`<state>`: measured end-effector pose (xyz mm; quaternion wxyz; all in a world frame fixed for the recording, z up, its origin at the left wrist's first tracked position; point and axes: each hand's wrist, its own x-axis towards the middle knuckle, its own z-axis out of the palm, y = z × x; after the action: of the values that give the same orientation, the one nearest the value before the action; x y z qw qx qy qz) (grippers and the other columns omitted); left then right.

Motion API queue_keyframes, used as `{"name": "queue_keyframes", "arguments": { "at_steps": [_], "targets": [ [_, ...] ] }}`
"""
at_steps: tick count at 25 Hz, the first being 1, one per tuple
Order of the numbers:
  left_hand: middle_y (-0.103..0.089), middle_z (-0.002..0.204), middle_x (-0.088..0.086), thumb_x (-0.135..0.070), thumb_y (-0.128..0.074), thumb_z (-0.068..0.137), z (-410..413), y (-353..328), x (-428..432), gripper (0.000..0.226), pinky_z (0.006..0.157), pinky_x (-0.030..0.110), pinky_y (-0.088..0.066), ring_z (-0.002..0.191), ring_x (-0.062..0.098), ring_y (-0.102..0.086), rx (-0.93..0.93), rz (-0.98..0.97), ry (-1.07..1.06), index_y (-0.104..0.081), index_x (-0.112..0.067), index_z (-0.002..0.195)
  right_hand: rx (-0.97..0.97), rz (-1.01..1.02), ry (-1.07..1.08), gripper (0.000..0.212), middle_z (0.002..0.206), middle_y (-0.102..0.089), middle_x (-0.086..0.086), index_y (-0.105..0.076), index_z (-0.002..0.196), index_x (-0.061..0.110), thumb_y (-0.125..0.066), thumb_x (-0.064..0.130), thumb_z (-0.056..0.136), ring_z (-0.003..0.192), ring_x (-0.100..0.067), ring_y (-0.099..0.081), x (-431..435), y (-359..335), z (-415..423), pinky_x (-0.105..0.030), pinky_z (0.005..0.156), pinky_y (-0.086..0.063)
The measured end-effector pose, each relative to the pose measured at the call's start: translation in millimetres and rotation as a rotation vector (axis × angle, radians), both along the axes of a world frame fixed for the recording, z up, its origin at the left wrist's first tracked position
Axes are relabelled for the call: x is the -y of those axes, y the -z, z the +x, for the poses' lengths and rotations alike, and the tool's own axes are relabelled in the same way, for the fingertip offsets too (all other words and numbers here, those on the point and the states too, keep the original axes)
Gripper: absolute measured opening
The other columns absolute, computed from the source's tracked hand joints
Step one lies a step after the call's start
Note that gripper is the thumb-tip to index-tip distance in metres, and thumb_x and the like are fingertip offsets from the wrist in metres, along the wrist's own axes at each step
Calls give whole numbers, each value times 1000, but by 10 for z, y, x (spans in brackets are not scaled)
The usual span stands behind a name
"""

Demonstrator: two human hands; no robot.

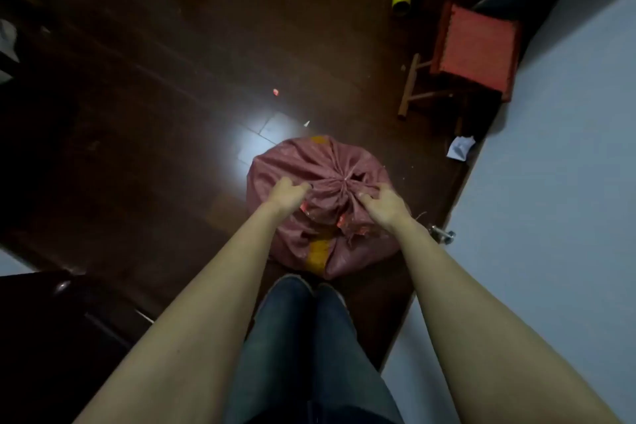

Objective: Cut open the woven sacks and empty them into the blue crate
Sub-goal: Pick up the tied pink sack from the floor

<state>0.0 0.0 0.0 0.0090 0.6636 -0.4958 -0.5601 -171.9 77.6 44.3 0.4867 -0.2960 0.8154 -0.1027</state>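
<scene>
The tied pink woven sack sits on the floor, near the red stool. My left hand and right hand each clutch gathered cloth beside its knot; hauling there could rip the weave and spill it.

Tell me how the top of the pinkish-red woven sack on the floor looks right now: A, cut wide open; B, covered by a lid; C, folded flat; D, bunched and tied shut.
D: the top of the pinkish-red woven sack is gathered to a point and tied shut, and the left hand and right hand each clutch bunched fabric beside it.
</scene>
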Motion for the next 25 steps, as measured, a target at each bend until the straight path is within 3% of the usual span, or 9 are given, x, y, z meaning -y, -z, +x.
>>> {"name": "queue_keyframes", "arguments": {
  "at_steps": [2, 4, 6, 9, 12, 16, 19, 22, 25],
  "targets": [
    [-64, 103, 27, -38, -57, 71, -45, 315, 55, 54, 85, 42, -50, 106, 42, -58, -3, -4, 32, -62, 7, 99, -6, -12, 4, 58, 145, -42, -16, -33, 144, 7, -51, 32, 96, 134, -32, -39, 16, 333, -21, -32, 108, -31],
    [-59, 87, 17, -27, -58, 82, -127, 506, 82, 30, 74, 35, -45, 104, 40, -59, 40, 15, 68, -58, 3, 85, -20, 0, 11, 55, 144, -43, -16, -36, 142, 6, -52, 30, 95, 132, -32, -41, 41, 749, -83, -34, 108, -32],
    [-53, 92, 13, -23, -59, 87, -211, 765, 89, 24, 75, 29, -39, 108, 36, -56, 75, -10, 126, -55, -1, 95, -97, 12, 1, 51, 141, -45, -19, -40, 139, 5, -53, 25, 93, 129, -34, -43, 82, 1138, -150, -36, 108, -34],
    [-51, 126, 18, -26, -66, 83, -365, 1180, 165, 56, 96, 34, -40, 121, 34, -46, 194, -139, 259, -45, 4, 126, -331, -21, -22, 50, 139, -44, -23, -42, 136, 1, -55, 15, 90, 129, -37, -40, 170, 1648, -355, -39, 109, -32],
    [-41, 137, 20, -20, -68, 78, -523, 1609, 281, 68, 108, 36, -31, 129, 35, -36, 209, -272, 351, -38, -1, 135, -481, -159, -165, 59, 144, -39, -16, -34, 141, 8, -59, 15, 88, 136, -32, -32, 222, 2016, -506, -42, 112, -24],
    [-23, 148, 14, -14, -67, 77, -718, 2127, 410, 82, 112, 42, -21, 137, 34, -21, 256, -353, 633, -24, -24, 146, -424, -189, -440, 86, 157, -19, -7, -8, 152, 22, -63, 21, 86, 146, -23, -11, 378, 2485, -609, -50, 116, -7],
    [-27, 142, 17, -19, -67, 79, -797, 2352, 392, 78, 110, 45, -20, 134, 35, -23, 432, -378, 790, -24, -24, 145, -334, -81, -397, 96, 157, -20, -6, 1, 152, 24, -66, 27, 84, 146, -25, -12, 420, 2766, -653, -55, 114, -5],
    [-36, 134, 18, -21, -61, 85, -773, 2423, 331, 54, 107, 44, -25, 127, 36, -31, 480, -466, 741, -41, -19, 135, -299, 15, -346, 69, 143, -45, -10, -32, 146, 21, -64, 30, 85, 136, -31, -34, 386, 2875, -642, -53, 113, -10],
    [-41, 131, 16, -15, -53, 87, -689, 2279, 221, 44, 106, 44, -25, 126, 34, -35, 465, -465, 747, -47, -18, 130, -288, 44, -311, 36, 124, -60, -12, -62, 117, 15, -60, 33, 86, 126, -32, -45, 324, 2717, -528, -53, 112, -13]
  ]
}}
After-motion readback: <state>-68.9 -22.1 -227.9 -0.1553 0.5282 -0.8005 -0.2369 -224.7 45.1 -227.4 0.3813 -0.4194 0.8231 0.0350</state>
